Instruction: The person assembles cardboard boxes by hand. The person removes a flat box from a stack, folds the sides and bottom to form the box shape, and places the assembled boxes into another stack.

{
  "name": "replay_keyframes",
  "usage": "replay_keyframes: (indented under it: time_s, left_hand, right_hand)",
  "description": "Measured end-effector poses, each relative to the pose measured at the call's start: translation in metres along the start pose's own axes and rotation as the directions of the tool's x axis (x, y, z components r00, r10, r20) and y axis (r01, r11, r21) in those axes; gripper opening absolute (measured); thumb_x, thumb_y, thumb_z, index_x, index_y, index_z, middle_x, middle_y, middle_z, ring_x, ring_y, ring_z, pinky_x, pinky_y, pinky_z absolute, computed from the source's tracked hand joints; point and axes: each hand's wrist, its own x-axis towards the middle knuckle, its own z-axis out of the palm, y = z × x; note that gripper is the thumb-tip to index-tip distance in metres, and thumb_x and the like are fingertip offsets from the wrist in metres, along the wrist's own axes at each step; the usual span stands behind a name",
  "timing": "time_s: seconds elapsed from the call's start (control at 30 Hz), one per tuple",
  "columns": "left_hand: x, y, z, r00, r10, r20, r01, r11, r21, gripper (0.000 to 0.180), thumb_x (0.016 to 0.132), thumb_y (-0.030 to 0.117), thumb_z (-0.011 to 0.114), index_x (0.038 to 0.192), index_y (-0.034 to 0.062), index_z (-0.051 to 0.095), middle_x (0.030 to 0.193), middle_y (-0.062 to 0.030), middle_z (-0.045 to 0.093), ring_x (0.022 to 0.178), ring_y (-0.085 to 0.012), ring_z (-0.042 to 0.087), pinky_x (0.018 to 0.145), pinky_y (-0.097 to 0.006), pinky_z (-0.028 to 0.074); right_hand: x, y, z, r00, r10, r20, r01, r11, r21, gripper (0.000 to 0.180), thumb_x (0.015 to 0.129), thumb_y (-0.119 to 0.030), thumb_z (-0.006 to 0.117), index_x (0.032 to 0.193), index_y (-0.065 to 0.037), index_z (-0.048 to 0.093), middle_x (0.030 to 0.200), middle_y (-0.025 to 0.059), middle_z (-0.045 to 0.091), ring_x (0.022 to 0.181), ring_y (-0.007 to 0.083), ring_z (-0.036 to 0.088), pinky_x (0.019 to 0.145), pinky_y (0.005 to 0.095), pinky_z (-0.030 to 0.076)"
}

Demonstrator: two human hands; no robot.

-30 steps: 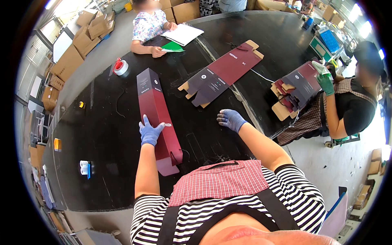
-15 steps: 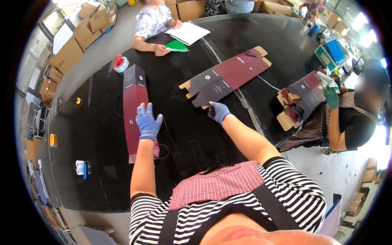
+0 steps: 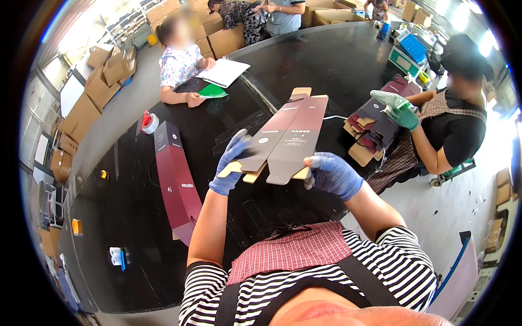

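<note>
A flattened maroon and dark-grey carton (image 3: pixel 283 136) with bare cardboard flaps is tilted up in front of me, its near end raised off the black table. My right hand (image 3: pixel 334 176), in a blue glove, pinches its near right corner, thumb on top. At the near left corner my left hand (image 3: pixel 231 163), also blue-gloved, holds the edge by a tan flap; its fingertips are blurred. To the left of that hand lies a long, formed maroon and grey box (image 3: pixel 176 182) with a dark cord handle.
A co-worker in green-and-white gloves (image 3: pixel 402 114) handles more flat cartons (image 3: pixel 367 127) at the right. Across the black table (image 3: pixel 136 217), another person holds white sheets (image 3: pixel 225 73) and a green sheet (image 3: pixel 213 91). Tape rolls (image 3: pixel 149 124) lie at the left.
My left hand has left the formed box and moved right to the flat carton. The carton's near end has been lifted and drawn toward me, with my right hand still at its corner.
</note>
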Motion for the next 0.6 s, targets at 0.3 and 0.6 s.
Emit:
replay_keyframes:
  time_s: [0.3,0.6]
  left_hand:
    - [0.065,0.239,0.116,0.898,0.388,-0.209,-0.287,0.874,0.391,0.02,0.089,0.006,0.073,0.107,-0.0008,0.069,0.095,-0.0044,0.07,0.082,-0.0113,0.062,0.077,-0.028,0.051]
    - [0.033,0.292,0.172,0.946,0.109,-0.304,-0.102,0.994,0.038,0.046,0.091,0.007,0.067,0.134,0.0036,0.051,0.117,-0.0036,0.061,0.101,-0.0107,0.058,0.088,-0.027,0.05]
  right_hand:
    - [-0.054,-0.088,0.069,0.476,-0.87,0.128,0.786,0.356,-0.505,0.057,0.095,-0.021,0.063,0.144,0.001,0.043,0.132,0.0097,0.055,0.12,0.017,0.049,0.107,0.0328,0.036]
    - [-0.05,-0.074,0.117,0.516,-0.734,0.441,0.856,0.418,-0.306,0.134,0.065,-0.061,0.085,0.156,0.004,0.012,0.152,0.0199,0.035,0.14,0.0259,0.034,0.116,0.0379,0.028]
